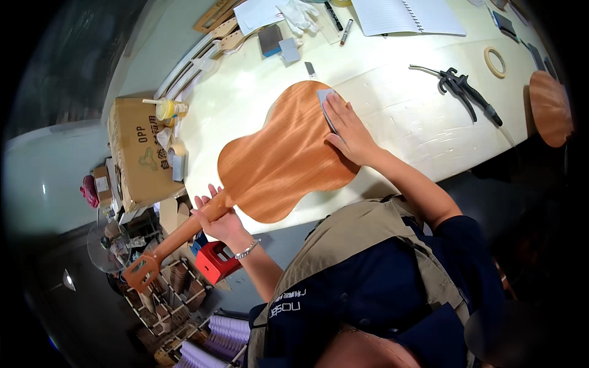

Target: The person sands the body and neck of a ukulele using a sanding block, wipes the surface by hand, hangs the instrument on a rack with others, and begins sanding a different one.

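Observation:
A small unvarnished wooden guitar point(288, 147) lies back up on the table, its neck running toward the lower left past the table's edge. My left hand point(222, 222) is closed round the neck near the body, palm beneath and fingertips showing on the far side. The slotted headstock point(142, 273) hangs beyond the table. My right hand point(353, 132) presses a grey sheet of sandpaper point(325, 97) against the wide end of the guitar's back, its fingers laid over the sheet.
On the white table point(392, 122) lie a black air blow gun point(463, 92), a tape roll point(494, 62), a spiral notebook point(405, 15), a marker point(346, 32) and sanding blocks point(270, 40). A cardboard box point(144, 159) stands left; a red object point(216, 262) sits below the neck.

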A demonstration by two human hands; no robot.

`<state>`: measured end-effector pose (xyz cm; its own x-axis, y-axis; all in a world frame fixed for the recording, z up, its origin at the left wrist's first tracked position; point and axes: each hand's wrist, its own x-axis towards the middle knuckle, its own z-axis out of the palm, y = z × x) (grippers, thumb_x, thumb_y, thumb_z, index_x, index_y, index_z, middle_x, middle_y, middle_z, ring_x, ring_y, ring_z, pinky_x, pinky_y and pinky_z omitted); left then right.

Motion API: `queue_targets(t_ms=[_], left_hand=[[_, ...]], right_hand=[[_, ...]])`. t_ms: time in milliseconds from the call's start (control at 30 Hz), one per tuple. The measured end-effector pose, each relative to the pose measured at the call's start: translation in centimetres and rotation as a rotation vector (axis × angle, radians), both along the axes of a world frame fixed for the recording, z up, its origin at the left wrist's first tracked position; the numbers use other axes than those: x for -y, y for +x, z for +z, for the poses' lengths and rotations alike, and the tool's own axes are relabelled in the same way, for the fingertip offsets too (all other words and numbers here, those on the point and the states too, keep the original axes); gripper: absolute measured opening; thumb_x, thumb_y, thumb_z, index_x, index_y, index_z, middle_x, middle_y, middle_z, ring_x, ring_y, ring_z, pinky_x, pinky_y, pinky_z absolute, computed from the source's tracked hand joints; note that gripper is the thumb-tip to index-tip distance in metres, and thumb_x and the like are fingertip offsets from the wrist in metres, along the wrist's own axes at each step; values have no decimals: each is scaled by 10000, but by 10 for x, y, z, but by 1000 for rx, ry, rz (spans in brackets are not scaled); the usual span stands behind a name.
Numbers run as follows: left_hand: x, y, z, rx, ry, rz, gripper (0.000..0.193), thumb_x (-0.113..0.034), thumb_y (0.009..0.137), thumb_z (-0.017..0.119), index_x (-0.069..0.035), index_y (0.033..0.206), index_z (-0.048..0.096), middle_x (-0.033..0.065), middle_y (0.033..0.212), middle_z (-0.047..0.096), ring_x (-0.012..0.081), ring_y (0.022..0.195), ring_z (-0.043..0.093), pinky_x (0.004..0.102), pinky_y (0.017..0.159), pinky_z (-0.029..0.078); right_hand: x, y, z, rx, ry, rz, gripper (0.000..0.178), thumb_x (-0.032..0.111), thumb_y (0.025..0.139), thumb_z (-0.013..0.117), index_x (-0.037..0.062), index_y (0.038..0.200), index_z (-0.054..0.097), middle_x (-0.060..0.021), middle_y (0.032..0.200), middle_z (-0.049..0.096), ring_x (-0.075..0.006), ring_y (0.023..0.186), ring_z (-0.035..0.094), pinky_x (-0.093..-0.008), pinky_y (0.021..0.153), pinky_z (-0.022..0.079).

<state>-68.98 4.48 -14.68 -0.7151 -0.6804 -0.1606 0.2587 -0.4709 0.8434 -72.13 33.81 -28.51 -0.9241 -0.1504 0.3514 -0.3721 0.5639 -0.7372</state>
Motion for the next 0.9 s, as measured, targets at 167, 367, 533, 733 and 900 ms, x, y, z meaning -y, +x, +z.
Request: queue_targets(t_ms=[167, 367, 533, 733, 900], left_hand=[[6, -7, -1, -429, 32, -343, 347, -329, 931, 498, -116, 686, 373, 5, 633, 353, 149, 699, 455, 427, 1013, 349], [-39, 5, 32, -440, -209, -439, 284, -257, 946, 457, -132, 711, 359, -15, 641, 328, 123, 644, 366, 339, 792, 383], [-40, 10, 34, -421, -245, -410, 292, -209, 917, 475, -133, 671, 338, -9, 655, 333, 128, 662, 376, 330, 798, 394], [-42, 8, 31, -403, -222, -366, 184, -154, 863, 486, -141, 740, 350, -18, 620, 333, 108, 617, 366, 300, 736, 382], [-28, 7, 23, -452, -184, -464, 196, -143, 852, 487, -146, 715, 346, -24, 604, 336, 100, 618, 373, 297, 729, 368]], right_hand=[[46, 9, 47, -157, 144, 161, 722, 366, 868, 531, 54, 1431, 206, -139, 1503, 160, -279, 1401, 109, -522, 1096, 98], [85, -11, 133, -304, -66, 458, 746, 313, 822, 582, 69, 1430, 224, -138, 1497, 183, -279, 1391, 152, -504, 1107, 101], [84, -13, 121, -251, -6, 255, 759, 321, 814, 582, 71, 1432, 220, -140, 1494, 193, -308, 1375, 196, -511, 1088, 169], [86, -22, 125, -135, 147, 114, 753, 446, 857, 500, 99, 1448, 188, -90, 1508, 176, -272, 1393, 157, -513, 1095, 140], [73, -22, 108, -254, 110, 288, 616, 448, 898, 404, 161, 1429, 281, -61, 1497, 228, -259, 1388, 177, -534, 1098, 83]])
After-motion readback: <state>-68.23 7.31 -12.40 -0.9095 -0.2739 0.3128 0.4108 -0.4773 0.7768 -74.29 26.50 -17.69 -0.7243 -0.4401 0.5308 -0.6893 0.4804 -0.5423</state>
